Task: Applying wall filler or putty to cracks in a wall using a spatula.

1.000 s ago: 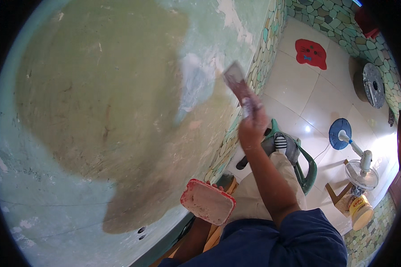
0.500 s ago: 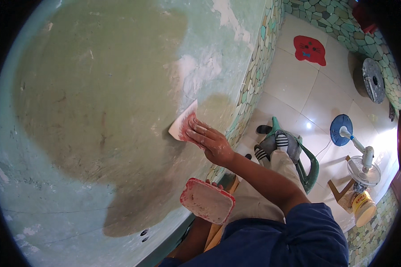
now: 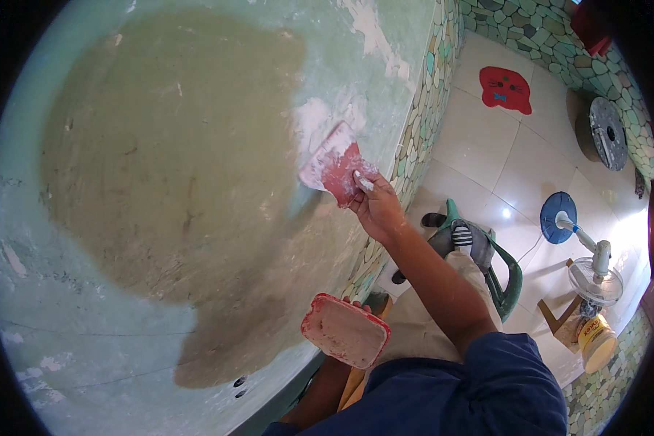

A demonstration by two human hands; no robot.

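My right hand (image 3: 378,211) grips a red putty spreader (image 3: 345,171), thumb on its near face. White putty is smeared over the spreader's face and broad edge. It is tilted against or just off the pale green wall (image 3: 123,370), beside a white putty patch (image 3: 311,116); I cannot tell if it touches. Lower down, my left hand (image 3: 357,305) holds a shallow red-rimmed tray (image 3: 308,320) with pale putty inside. Only some fingertips show past the tray's rim; the rest of that hand is hidden.
A large shadow (image 3: 174,145) darkens the wall. Pebble-pattern tiling (image 3: 421,109) borders it. Behind my legs stands a green plastic chair (image 3: 512,287). On the tiled floor are a fan (image 3: 559,218), a yellow bucket (image 3: 596,341), a red mat (image 3: 506,91) and a round grey object (image 3: 607,134).
My right hand has moved up and right with the spreader, which has turned to show its putty-covered face. The tray has shifted slightly right. One foot has moved out of sight.
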